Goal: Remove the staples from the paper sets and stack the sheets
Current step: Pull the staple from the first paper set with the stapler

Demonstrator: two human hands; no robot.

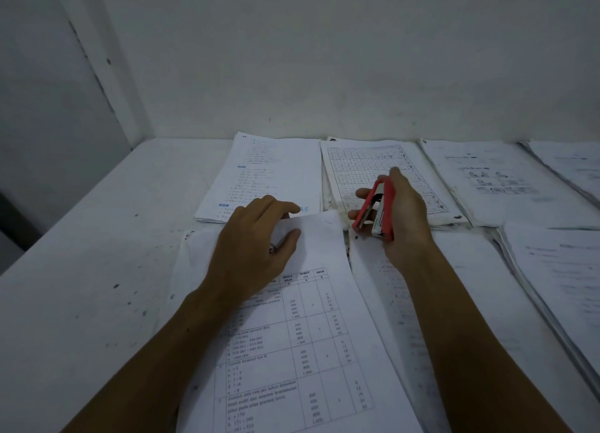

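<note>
A printed paper set with a table of numbers (pixel 311 341) lies in front of me on the white table. My left hand (pixel 256 241) pinches the folded-up top corner of its top sheet between thumb and fingers. My right hand (pixel 402 218) grips a red stapler (pixel 378 210) with a metal inner part, held upright just right of that corner, above the gap between this set and a faintly printed sheet (pixel 422 302) to the right. No staple is discernible.
Other paper piles lie behind: one with text lines (pixel 266 172), one with a grid (pixel 367 163), one with pictures (pixel 493 179). More piles (pixel 558 270) line the right edge. A white wall stands behind; bare speckled table (pixel 97 237) lies left.
</note>
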